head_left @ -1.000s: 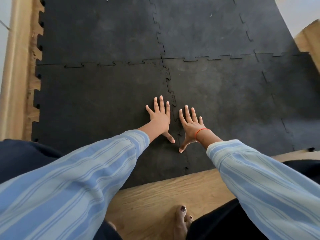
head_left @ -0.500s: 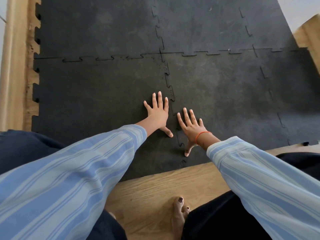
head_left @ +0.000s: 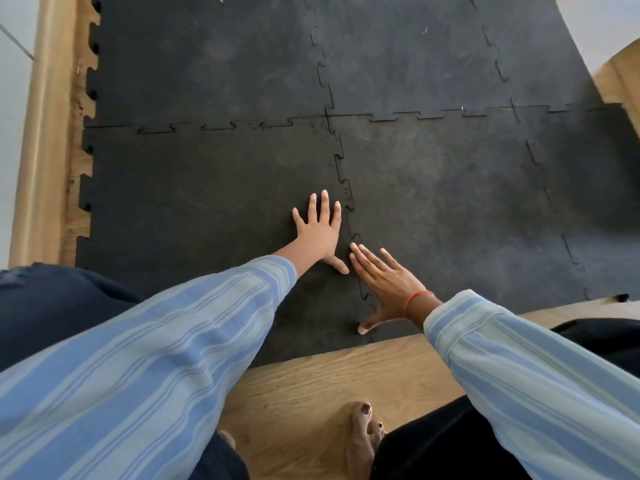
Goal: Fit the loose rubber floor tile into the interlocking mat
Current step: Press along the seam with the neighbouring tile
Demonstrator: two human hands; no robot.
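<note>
The loose tile (head_left: 207, 202) lay flat at the near left of the black mat (head_left: 450, 202), its toothed right edge meeting the neighbouring tile along the jagged seam (head_left: 346, 188). My left hand (head_left: 320, 233) pressed palm-down on that tile just beside the seam, fingers spread and flat, thumb reaching toward the joint. My right hand (head_left: 388, 282) lay across the seam nearer to me, fingers held together and extended, thumb splayed back toward the mat's near edge. Neither hand gripped anything. Bare wooden floor (head_left: 329, 375) showed in front of my foot (head_left: 362, 441).
</note>
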